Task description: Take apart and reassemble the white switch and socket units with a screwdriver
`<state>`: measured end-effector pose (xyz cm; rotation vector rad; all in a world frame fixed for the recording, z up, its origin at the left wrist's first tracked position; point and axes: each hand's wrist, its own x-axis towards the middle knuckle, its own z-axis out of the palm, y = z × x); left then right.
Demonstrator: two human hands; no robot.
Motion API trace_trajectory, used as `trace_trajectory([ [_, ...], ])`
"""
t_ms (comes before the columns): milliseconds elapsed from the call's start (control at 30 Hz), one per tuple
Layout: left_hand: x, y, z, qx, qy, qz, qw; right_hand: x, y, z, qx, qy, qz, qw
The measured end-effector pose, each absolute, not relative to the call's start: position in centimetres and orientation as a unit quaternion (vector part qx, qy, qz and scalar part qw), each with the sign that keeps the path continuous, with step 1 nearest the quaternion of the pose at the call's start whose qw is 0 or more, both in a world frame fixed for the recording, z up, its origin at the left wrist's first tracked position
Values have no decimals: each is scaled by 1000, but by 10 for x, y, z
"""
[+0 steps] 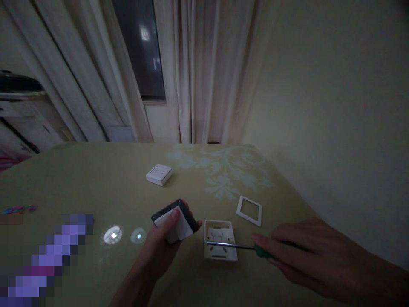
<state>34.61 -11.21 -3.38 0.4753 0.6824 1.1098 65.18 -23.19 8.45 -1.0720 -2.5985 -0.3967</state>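
My left hand [161, 251] is closed around a wall socket or switch panel [185, 227] with a white face and a black surround, the thumb lying across the white part. My right hand [306, 256] grips a screwdriver [234, 245] by its green handle. The metal shaft points left and crosses above an open white mounting box [220, 228]; whether its tip touches the box cannot be told. Beyond the box lies a thin white square frame [239, 209]. Farther back rests a white socket [159, 172] on a box-like base.
The table [105, 183] has a pale floral pattern and meets a wall [335, 106] on the right. Curtains [217, 72] hang behind it. Small colourful items [19, 209] lie at the left edge, near a pixelated purple patch [57, 251].
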Motion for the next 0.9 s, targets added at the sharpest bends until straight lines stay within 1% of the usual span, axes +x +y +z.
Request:
trace_trajectory([
  [133,352,-110,-31,189,317,514,774,658,-224,76,-396,-892,-119,184],
  [233,362,-113,-25,126,363,533,754,658,-227,55,-464,-854,-62,226],
  [367,375,-116,-18,70,431,514,738,642,-233,18,-609,-725,98,307],
  [433,380,-118,-19,64,445,509,734,625,-229,5,-636,-669,185,338],
  [500,383,-120,-23,69,455,503,732,604,-219,-2,-637,-640,232,362],
  [633,385,-128,-33,144,414,495,750,563,-192,-3,-621,-623,267,394],
  [800,389,-138,-37,247,358,523,733,540,-179,-9,-619,-620,221,429],
  [900,392,-140,-38,274,355,536,715,537,-180,-15,-618,-596,229,458],
])
